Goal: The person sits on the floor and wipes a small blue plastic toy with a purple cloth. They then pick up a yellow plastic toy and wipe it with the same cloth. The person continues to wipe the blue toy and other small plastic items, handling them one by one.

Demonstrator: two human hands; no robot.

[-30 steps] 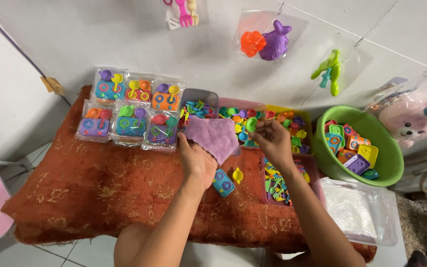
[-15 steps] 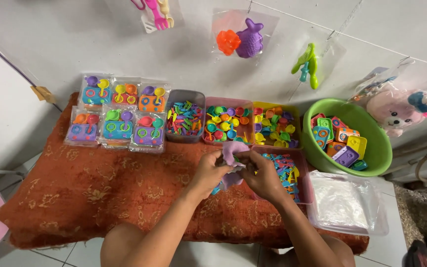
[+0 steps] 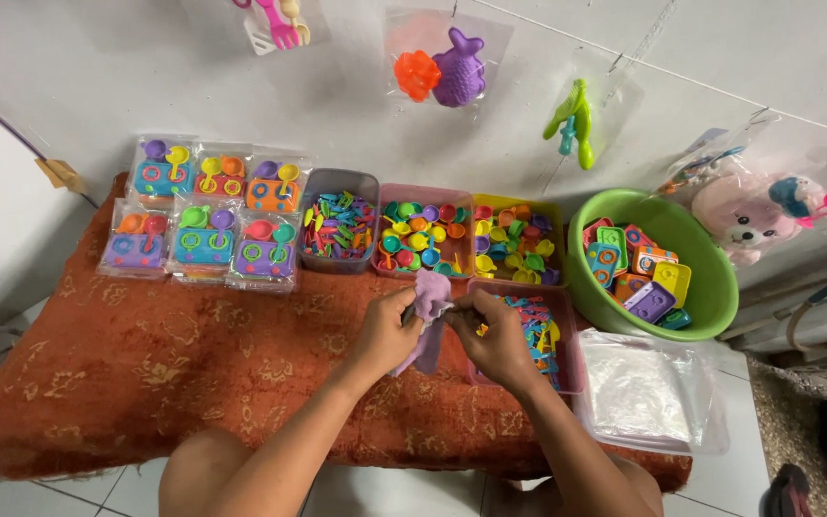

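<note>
Lying in two rows at the far left of the rust-red patterned cloth are six clear sealed packs of toy sets, each rectangular, with small orange, blue and purple pieces inside. To the right of them stand a grey tub of mixed plastic bits, a pink tub of small round cups and a yellow tub, all side by side. A green round basin with square toy pieces is at the far right, and a stack of clear flat bags lies in front of it. On the wall hang clear bags with toys, one holding an orange and purple toy. The left hand and the right hand both pinch the top of a soft lilac bag, which is just in front of the pink tub and over the cloth. Its long axis runs about vertical, hanging down toward the person, with the gathered upper end pointing to the tubs.
</note>
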